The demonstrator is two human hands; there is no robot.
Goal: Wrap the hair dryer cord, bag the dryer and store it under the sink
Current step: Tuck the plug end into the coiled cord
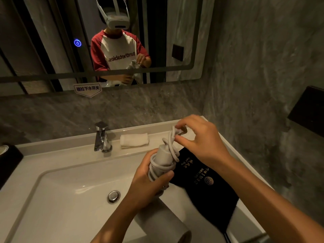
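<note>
My left hand grips the handle of a pale grey hair dryer, whose barrel points down toward me over the sink. The grey cord is coiled around the handle in several loops. My right hand pinches the cord's end, near the plug, just above the handle top. A black drawstring bag with gold print lies flat on the right side of the counter, under my right forearm.
A white basin with a chrome drain plug lies below my hands. A chrome faucet and a folded white towel stand at the back. A dark box sits at left; a mirror hangs above.
</note>
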